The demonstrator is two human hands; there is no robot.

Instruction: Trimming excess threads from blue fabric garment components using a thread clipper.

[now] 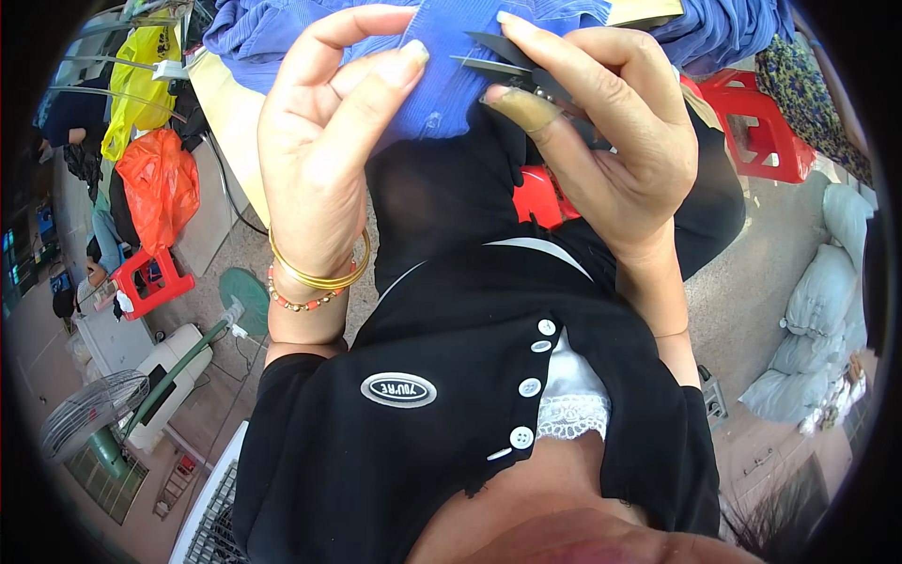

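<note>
At twelve o'clock in my view, the blue shirt (pixel 451 70) hangs down from the top edge, and both hands meet on it. My left hand (pixel 324 150) pinches a fold of the cloth between thumb and forefinger, the other fingers curled loosely behind. My right hand (pixel 601 132) is wrapped around one pair of small black snips (pixel 503 58); their long axis runs nearly level, the tips pointing toward nine o'clock and lying against the shirt just beside the left thumb. The blades stand a narrow way apart. A tan guard (pixel 521 108) covers one right fingertip. I count two bangles on the left wrist: one gold (pixel 319 274), one beaded (pixel 301 301). Three red stools (pixel 756 122) show: at two o'clock, eight o'clock, and behind the hands. Four white buttons (pixel 531 385) run down my black top.
</note>
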